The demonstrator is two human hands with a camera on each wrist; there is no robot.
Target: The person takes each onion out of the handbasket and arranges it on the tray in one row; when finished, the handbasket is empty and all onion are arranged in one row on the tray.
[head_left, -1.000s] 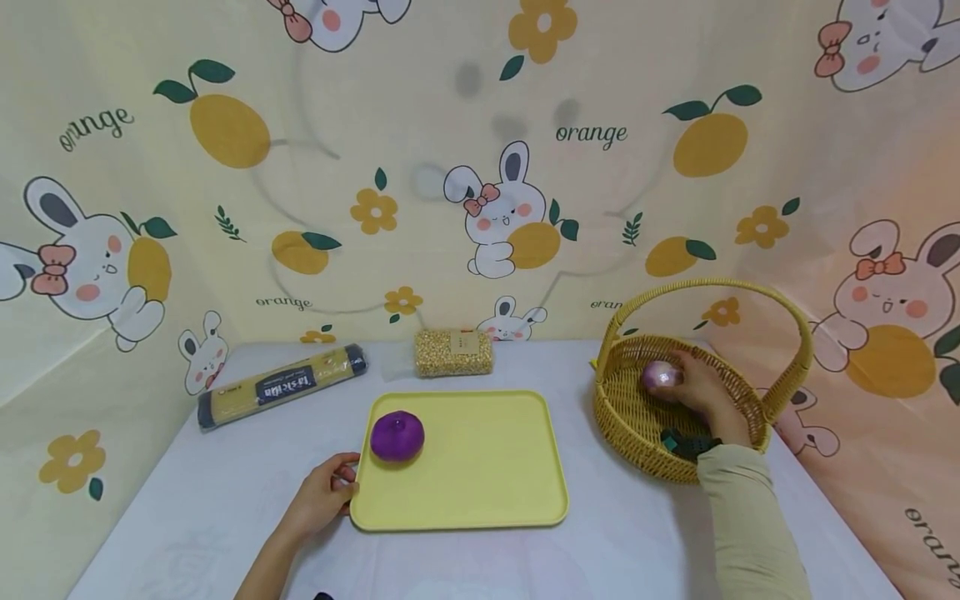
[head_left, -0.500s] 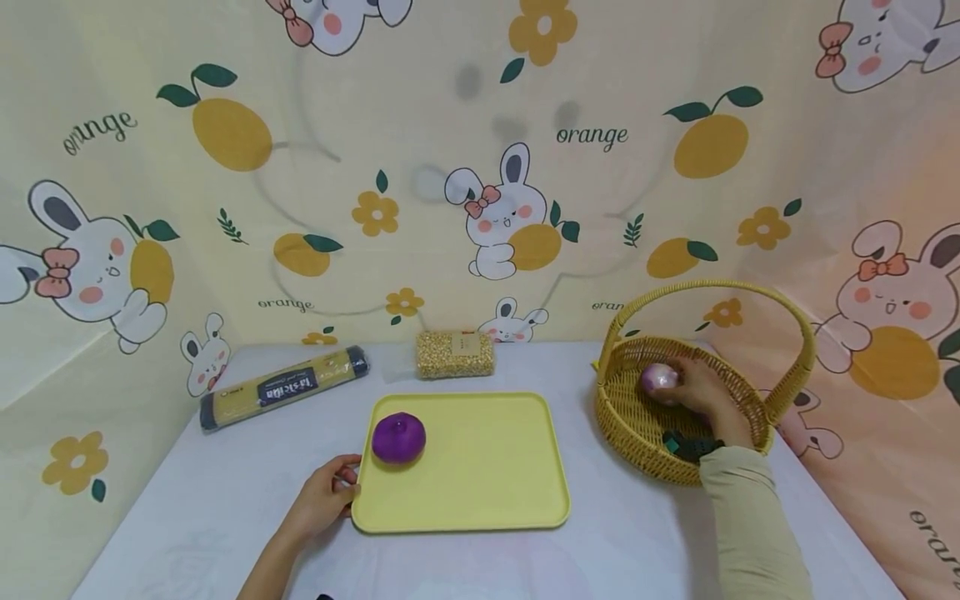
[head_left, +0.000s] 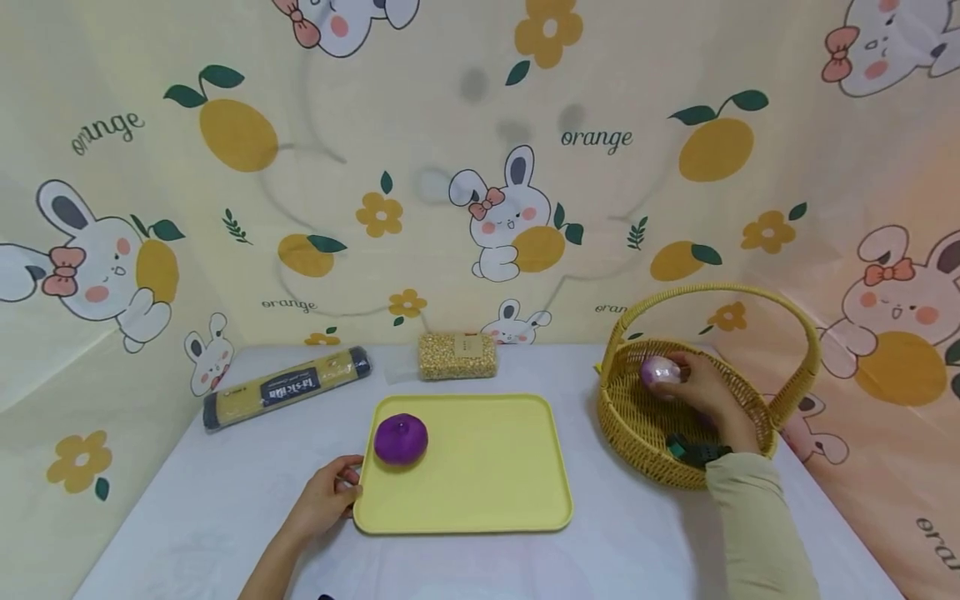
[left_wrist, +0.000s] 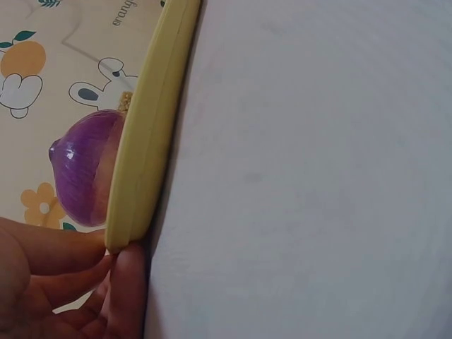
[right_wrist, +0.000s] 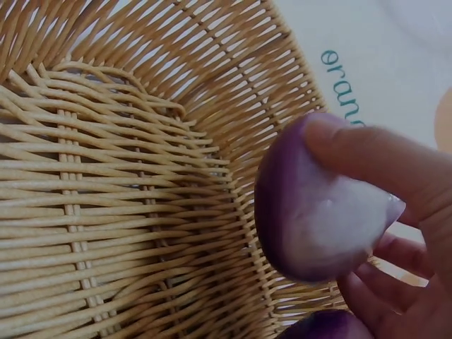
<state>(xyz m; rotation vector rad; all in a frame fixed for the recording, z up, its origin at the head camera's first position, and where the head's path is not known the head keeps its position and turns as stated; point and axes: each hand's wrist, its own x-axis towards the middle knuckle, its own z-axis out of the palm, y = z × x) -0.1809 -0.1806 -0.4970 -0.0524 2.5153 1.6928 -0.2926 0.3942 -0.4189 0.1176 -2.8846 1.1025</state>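
- Nearest the camera, the left hand (head_left: pixel 324 497) is laid on the white table (head_left: pixel 225 492), its fingers (left_wrist: pixel 131 282) curled against the near left corner of the yellow tray (head_left: pixel 480 475); the corner is pinched between thumb and fingers, as the left wrist view shows.
- A whole purple onion (head_left: pixel 401 438) is seen resting on the tray's near left part, just beyond that hand and apart from it.
- To the right, the right hand (head_left: pixel 701 392) is reached into the woven basket (head_left: pixel 637 425), a beige sleeve (head_left: pixel 753 525) and a dark wrist strap (head_left: pixel 693 451) being visible behind it.
- A pale purple onion piece (head_left: pixel 660 371) is gripped in the curled fingers (right_wrist: pixel 367 152) of the right hand and is held inside the basket, close to its wicker wall (right_wrist: pixel 141 176); whether it touches the weave cannot be told.
- Part of another purple piece (right_wrist: pixel 325 326) is glimpsed at the bottom edge of the right wrist view, beneath the held one.
- The basket's arched handle (head_left: pixel 712 292) is seen standing upright over the hand.
- Farther back on the table, a packet of grain (head_left: pixel 457 356) is placed beyond the tray, and a long rolled package (head_left: pixel 288 387) with a dark label is laid at an angle to the left.
- Behind everything, a backdrop (head_left: pixel 480 167) printed with rabbits and oranges is hung.
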